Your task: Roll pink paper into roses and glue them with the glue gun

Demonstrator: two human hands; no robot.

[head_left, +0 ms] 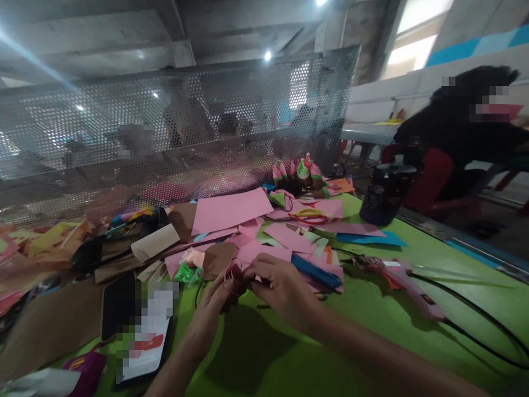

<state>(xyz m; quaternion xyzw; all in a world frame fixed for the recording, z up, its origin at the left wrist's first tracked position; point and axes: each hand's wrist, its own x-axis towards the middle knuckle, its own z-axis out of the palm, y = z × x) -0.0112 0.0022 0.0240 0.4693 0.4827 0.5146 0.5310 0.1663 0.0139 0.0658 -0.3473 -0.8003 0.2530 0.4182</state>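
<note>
In the head view, the left hand (215,302) and the right hand (281,282) meet over the near middle of the green counter (256,366), both grips narrow, fingers closed on a curled pink paper (234,271) between them. Just beyond lie loose pink sheets (231,210), with yellow-and-red scissors (309,215) on top. To the right of the hands, a pink glue gun (413,289) lies on the counter with its black cord (475,333) trailing right; farther off stands a dark mug (387,194). Small pink and green cone-shaped pieces (305,169) stand in a cluster at the far side, before a perforated metal panel (248,105). Left of the hands are a phone with a lit screen (149,331), a dark phone (119,306) and brown paper (58,320). A person in dark clothing (458,129) is at the far right.
</note>
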